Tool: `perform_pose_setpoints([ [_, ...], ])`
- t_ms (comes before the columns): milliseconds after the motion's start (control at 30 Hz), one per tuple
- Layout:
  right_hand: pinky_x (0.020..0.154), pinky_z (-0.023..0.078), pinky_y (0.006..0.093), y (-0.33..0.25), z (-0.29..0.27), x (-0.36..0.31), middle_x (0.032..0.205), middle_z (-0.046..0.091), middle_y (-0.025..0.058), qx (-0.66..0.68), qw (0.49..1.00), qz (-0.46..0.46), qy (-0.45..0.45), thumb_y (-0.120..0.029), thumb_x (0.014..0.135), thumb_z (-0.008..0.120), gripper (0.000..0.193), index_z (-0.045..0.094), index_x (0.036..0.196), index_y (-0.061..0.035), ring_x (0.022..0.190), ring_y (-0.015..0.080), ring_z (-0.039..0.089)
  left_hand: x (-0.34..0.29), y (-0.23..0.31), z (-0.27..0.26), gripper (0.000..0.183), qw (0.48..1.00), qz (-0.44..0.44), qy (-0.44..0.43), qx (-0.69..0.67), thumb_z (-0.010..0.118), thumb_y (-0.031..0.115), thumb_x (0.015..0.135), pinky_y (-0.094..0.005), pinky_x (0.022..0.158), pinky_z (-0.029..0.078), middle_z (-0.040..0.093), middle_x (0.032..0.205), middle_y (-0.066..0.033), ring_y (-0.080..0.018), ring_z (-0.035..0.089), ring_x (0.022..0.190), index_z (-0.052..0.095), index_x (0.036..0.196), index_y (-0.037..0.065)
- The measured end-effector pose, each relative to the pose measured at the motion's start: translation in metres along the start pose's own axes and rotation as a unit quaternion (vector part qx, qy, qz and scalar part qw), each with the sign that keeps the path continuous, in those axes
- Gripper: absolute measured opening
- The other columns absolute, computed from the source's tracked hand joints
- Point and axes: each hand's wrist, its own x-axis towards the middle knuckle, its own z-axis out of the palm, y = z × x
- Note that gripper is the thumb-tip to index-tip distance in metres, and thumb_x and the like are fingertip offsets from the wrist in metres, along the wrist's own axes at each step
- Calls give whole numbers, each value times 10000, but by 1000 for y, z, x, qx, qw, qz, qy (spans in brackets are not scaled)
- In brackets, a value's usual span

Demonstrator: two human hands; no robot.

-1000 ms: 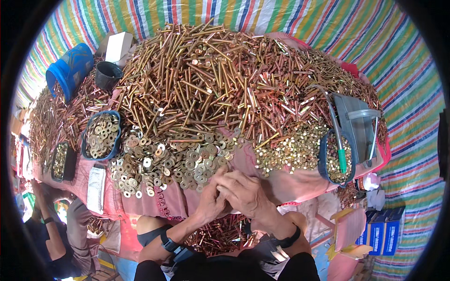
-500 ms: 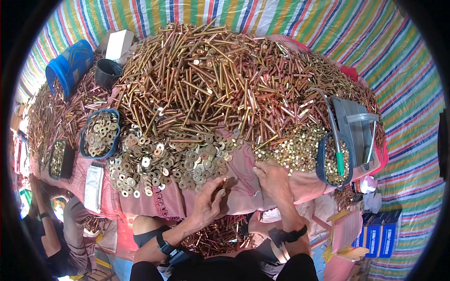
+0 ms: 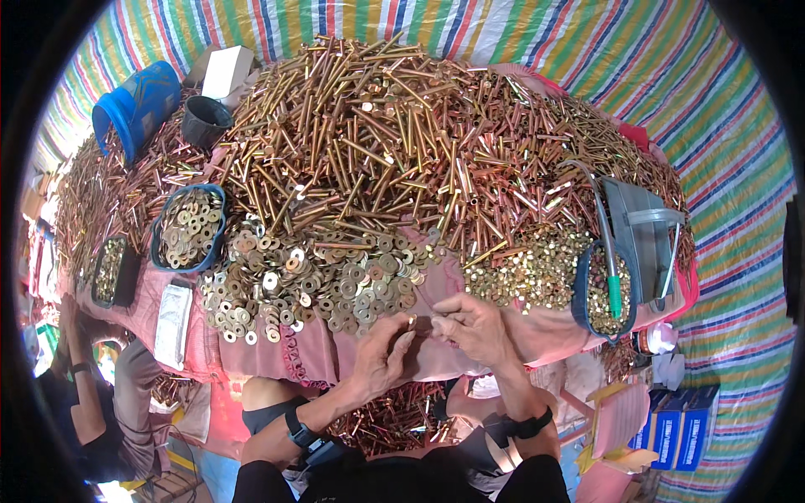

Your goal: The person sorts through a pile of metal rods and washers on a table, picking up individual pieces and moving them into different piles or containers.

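Over the pink cloth at the table's near edge, my left hand point(image 3: 384, 352) is closed in a pinch, with a small shiny metal piece point(image 3: 412, 320) showing at its fingertips. A little to the right is my right hand point(image 3: 476, 332), fingers bent and pressed together; whatever they hold is too small to make out. The fingertips of both hands are close to each other. A spread of flat washers point(image 3: 314, 281) lies beyond my left hand. Loose nuts point(image 3: 524, 272) are heaped beyond my right hand. Behind both rises a large mound of long, brassy bolts point(image 3: 360, 151).
At left are a blue tub of washers point(image 3: 222, 243), a dark box of nuts point(image 3: 124, 285), a white tray point(image 3: 173, 325), a black cup point(image 3: 206, 122) and a tipped blue bucket point(image 3: 138, 109). A nut-filled tub point(image 3: 580, 302) stands right, by a grey bin point(image 3: 641, 226). A person point(image 3: 84, 402) sits left.
My right hand has left the near edge of the nut heap and moved left, close to my left hand. The left hand stays nearly in place, still pinching. The view has shifted slightly.
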Motion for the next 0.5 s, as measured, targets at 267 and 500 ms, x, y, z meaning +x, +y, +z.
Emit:
perform_pose_setpoints([
  [267, 862, 543, 262, 15, 21, 11, 1110, 702, 66, -18, 986, -166, -14, -45, 968, 736, 224, 719, 1172, 45, 980, 119, 658, 0, -2, 1, 236, 999, 15, 24, -25, 653, 3, 990, -381, 811, 536, 700, 1027, -153, -306, 670, 901, 668, 1225, 13],
  [500, 923, 553, 279, 7, 28, 8, 1196, 694, 83, -37, 987, -158, 6, -9, 961, 729, 230, 709, 1184, 45, 1051, 134, 671, -2, -7, -1, 292, 1000, 19, 8, -21, 653, -3, 984, -386, 830, 539, 701, 1059, -174, -327, 676, 926, 644, 1276, 7],
])
